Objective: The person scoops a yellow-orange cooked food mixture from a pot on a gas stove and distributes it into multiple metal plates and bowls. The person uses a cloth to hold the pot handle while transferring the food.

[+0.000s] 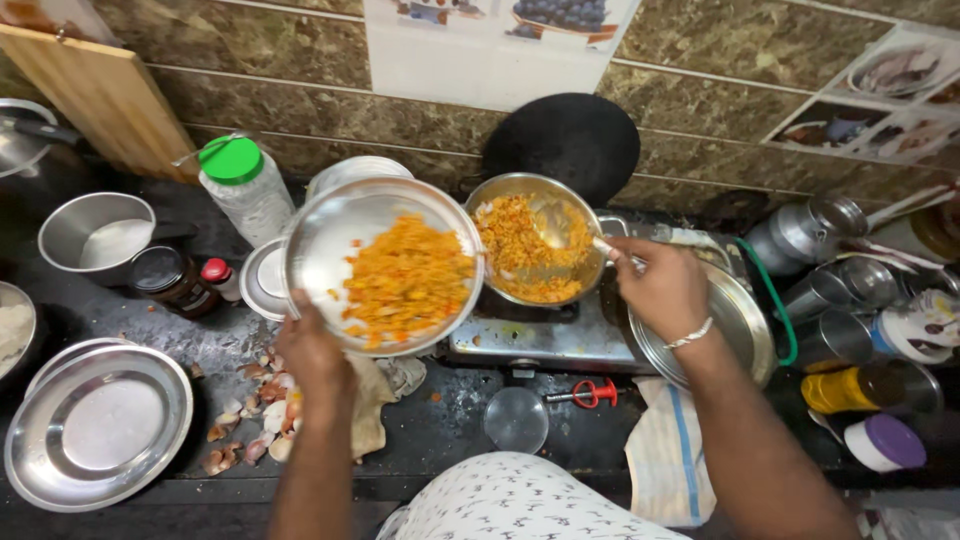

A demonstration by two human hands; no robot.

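The stove (540, 335) serves as the landmark; on it sits a steel pan (540, 250) holding orange-yellow chopped food. The left hand (310, 350) grips the near rim of a round steel plate (380, 265), fingers clenched on its edge; the plate is held above the stove's left end, tilted with its far-right edge down toward the pan, and a heap of chopped orange vegetables (405, 280) lies across its middle and right part. The right hand (665, 285) is over the stove's right side, closed around the handle of a steel spoon (555, 225); the spoon's long axis runs from the hand leftward and away, its bowl inside the pan.

Left of the stove and behind the plate stands a clear plastic jar with a green lid (245, 185); left of the plate, a dark jar with a black lid (165, 280) and beside it a small red-capped bottle (218, 275). Right of the stove, among steel cups, stand a yellow jar (850, 390) and, nearer, a white tub with a purple lid (885, 440). In front of the stove lie a red-handled lighter (590, 392), a glass lid (515, 420) and a striped cloth (670, 455); to its front left, onion peels (250, 425) and a large empty steel plate (100, 425). A black griddle (575, 140) leans on the tiled wall behind the stove; picture tiles of fruit and dishes are set in that wall.
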